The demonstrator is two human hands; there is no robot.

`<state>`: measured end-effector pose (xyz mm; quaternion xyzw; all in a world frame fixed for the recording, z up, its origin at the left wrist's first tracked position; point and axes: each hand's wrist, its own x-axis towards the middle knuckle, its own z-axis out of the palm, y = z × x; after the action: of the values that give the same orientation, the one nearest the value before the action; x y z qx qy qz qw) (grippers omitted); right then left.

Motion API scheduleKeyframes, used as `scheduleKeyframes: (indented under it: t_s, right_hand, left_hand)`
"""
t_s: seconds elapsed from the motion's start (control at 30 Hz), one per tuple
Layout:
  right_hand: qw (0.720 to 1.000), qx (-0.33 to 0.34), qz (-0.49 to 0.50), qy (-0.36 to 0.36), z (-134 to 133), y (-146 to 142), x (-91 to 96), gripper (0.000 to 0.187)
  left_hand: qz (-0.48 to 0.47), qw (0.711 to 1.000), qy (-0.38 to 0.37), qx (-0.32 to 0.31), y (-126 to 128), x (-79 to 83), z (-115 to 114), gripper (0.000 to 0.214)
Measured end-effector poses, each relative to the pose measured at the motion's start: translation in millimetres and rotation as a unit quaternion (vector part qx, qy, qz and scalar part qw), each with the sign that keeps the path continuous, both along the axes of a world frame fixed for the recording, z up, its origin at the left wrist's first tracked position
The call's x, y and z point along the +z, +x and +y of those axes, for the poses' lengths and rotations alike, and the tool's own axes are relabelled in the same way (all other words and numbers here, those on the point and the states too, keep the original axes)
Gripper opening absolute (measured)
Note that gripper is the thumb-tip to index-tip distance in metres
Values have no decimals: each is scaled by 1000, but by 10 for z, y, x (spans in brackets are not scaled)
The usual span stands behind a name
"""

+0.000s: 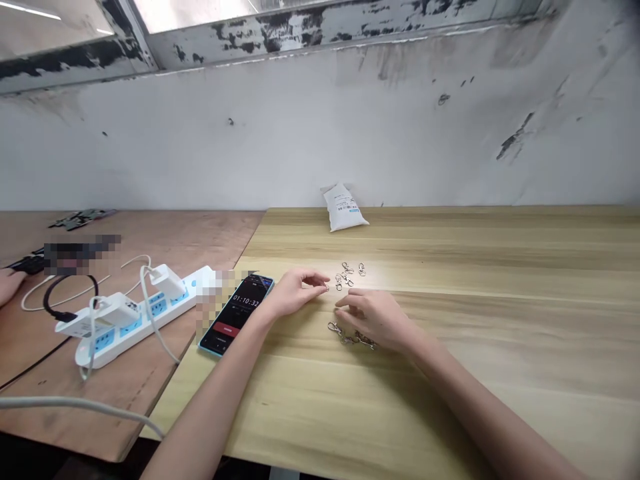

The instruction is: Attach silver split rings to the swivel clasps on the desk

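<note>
Our left hand (pixel 296 293) pinches shut (on a clasp or nothing, we cannot tell) just beside loose swivel clasps (pixel 347 275). Our right hand (pixel 373 320), relaxed and apparently empty, curls just above a chain of linked clasps (pixel 351 337) lying crosswise.

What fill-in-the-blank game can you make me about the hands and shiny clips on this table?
The phone beside the left hand shows the numbers ____.
The white power strip has sockets coloured ____.
The table under the metal clasps, near the right hand, is made of ____.
The white packet leans against the ____.
Missing words: 01:10:32; blue; wood; wall.
</note>
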<state>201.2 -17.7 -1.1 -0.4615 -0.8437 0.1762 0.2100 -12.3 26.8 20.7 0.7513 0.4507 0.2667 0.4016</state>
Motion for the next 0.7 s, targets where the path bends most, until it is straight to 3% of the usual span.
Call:
scheduleKeyframes:
  t_s: [0.1, 0.23, 0.4, 0.7]
  right_hand:
    - [997, -52, 59, 9, 37, -1, -61, 21]
    - [990, -54, 131, -1, 62, -27, -116, 20]
    - [975, -70, 212, -12, 55, -69, -67, 28]
    - [938, -55, 299, -164, 91, -28, -27, 40]
  left_hand:
    - [-41, 998, -41, -7, 58, -9, -22, 19]
    - [-109, 989, -96, -34, 120, -3, -66, 23]
    - [-115, 989, -88, -41, 141, 1, -77, 21]
    - [-96, 992, -74, -38, 141, -40, -59, 21]
